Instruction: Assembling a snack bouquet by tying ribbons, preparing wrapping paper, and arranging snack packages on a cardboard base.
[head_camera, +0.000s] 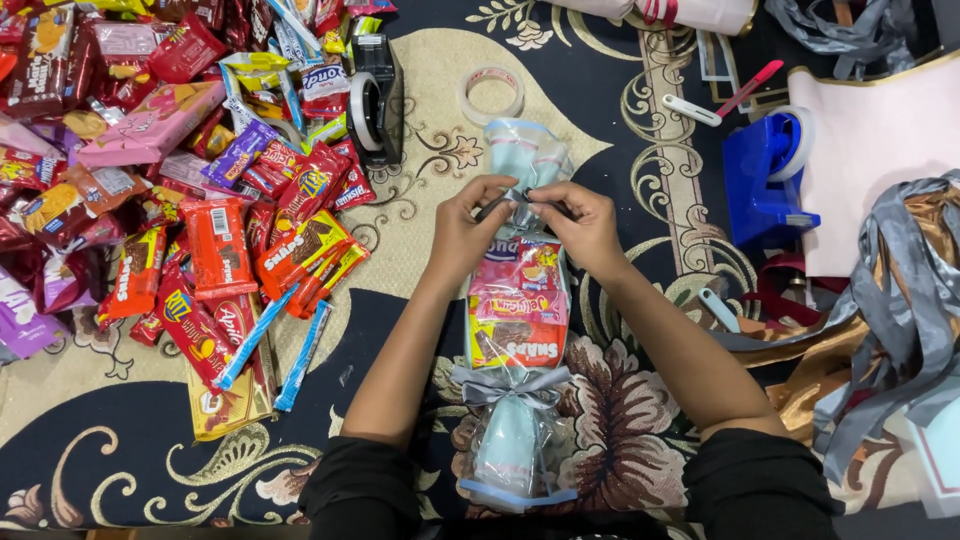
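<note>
Carpet (120, 450), dark with cream scrollwork, carries everything here, and the biggest thing on it is the heap of snack packets (170, 180) at the left, too many and too overlapped to count. Next in size comes the tangle of grey ribbon (900, 300) at the right, lying over gold-brown ribbon. In the middle, straight ahead of the person, lies one snack parcel (518, 310): a clear wrap rolled around several bright packets, cinched near the bottom by one grey bow (510, 385) and gathered again at the top. It looks light, soft at both crinkled ends and firmer through the packed middle; the film is likely slippery, so the gathered necks seem the surest places to hold, and a hard squeeze on the middle would probably crush the biscuits. Both hands meet at the upper neck: the left hand (465, 230) and the right hand (585, 225) each pinch an end of a thin grey ribbon strand (520, 198) drawn across it, fingers closed. Two tape dispensers show, one blue (765, 180) and one black (375, 95). One loose tape roll (492, 92) lies above the parcel.
</note>
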